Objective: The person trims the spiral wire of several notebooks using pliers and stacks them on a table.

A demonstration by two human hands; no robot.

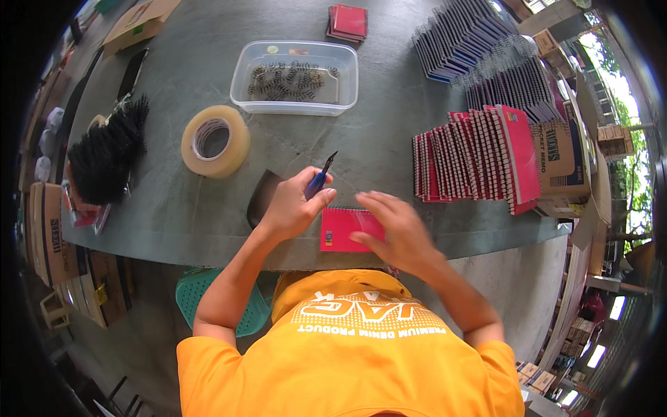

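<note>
My left hand (297,203) is closed around blue-handled pliers (319,182), their dark pointed tip aimed away from me. A small pink-red spiral notebook (337,233) lies at the table's near edge, its coil along the far side. Over its right part hovers my right hand (394,233), fingers spread and slightly blurred; whether it touches the cover I cannot tell. Partly beneath my left wrist is a dark flat piece (261,198).
A clear plastic tub (295,108) of dark coils stands beyond my hands, beside a tape roll (233,149). Red notebooks (472,156), blue ones (458,42) and a cardboard box (563,163) crowd the right. Black coils (104,163) lie left; more red notebooks (347,22) sit at back.
</note>
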